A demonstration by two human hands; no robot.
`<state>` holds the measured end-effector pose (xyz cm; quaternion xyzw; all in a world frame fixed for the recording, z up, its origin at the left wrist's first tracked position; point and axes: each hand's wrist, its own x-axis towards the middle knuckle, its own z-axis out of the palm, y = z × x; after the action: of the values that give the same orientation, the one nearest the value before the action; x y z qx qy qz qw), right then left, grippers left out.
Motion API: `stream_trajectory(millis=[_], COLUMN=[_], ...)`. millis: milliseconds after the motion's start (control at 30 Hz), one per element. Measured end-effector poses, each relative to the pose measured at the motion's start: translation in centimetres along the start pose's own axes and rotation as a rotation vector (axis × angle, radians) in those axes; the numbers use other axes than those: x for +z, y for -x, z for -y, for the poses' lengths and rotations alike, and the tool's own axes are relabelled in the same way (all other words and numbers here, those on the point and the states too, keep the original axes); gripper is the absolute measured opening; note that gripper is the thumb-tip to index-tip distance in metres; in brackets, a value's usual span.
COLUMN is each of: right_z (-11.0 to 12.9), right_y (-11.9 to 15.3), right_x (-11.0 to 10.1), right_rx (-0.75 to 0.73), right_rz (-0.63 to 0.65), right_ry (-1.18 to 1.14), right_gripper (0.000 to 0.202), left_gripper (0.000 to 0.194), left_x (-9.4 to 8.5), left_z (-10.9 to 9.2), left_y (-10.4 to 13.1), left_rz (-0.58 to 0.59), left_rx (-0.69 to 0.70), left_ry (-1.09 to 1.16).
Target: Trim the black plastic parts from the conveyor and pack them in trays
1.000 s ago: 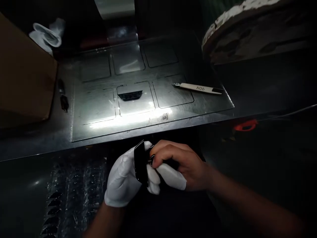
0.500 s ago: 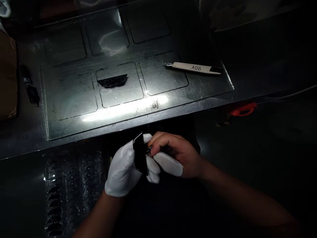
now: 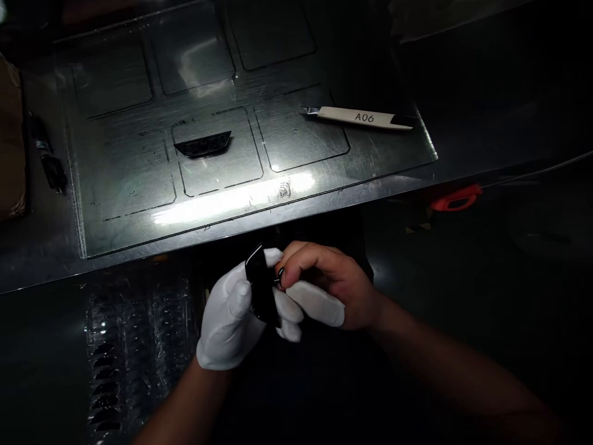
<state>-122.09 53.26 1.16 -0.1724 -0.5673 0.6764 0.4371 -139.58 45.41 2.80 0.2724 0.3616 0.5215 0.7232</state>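
Observation:
My left hand [image 3: 229,318], in a white glove, is closed around a glossy black plastic part [image 3: 262,290] just off the table's front edge. The part stands nearly upright between thumb and fingers, its long smooth face towards me. My right hand [image 3: 331,284] is mostly bare, with white covering over the lower fingers. Its thumb and index finger pinch a small black piece [image 3: 280,275] at the part's right side; whether this piece is joined to the part I cannot tell. A similar black part [image 3: 204,144] lies on the table beyond my hands.
A craft knife [image 3: 361,117] marked A06 lies on the clear sheet [image 3: 217,179] covering the metal table. A black pen [image 3: 47,154] and brown cardboard [image 3: 12,142] are at left. Below, a clear plastic tray [image 3: 139,346] holds several black parts. A red handle [image 3: 456,199] sticks out at right.
The view has shifted slightly, so the table and its things sit a little higher and further left. Both hands keep nearly the same grip, the black part tilting slightly.

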Motion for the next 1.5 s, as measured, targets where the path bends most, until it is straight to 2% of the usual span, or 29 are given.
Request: stream_trajectory(millis=[433,667,833,1500], right_z=[0.43,0.58,0.80,0.11], right_y=[0.11,0.75,0.68,0.65], right_x=[0.30,0.66,0.77,0.85], right_rx=[-0.005,0.112,0.165,0.191], right_rz=[0.005,-0.035,-0.044,-0.055], right_ry=[-0.020,-0.069,-0.107,-0.146], right_gripper=[0.016,0.025,0.025,0.029], left_gripper=[0.049,0.052,0.048,0.051], left_x=[0.38,-0.05,0.02,-0.04], left_z=[0.05,0.40,0.49,0.66], left_y=[0.26,0.60,0.49,0.46], left_rz=[-0.006,0.001,-0.002,-0.060], left_rx=[0.032,0.015,0.028,0.022], left_ry=[-0.034,-0.026,0.033,0.074])
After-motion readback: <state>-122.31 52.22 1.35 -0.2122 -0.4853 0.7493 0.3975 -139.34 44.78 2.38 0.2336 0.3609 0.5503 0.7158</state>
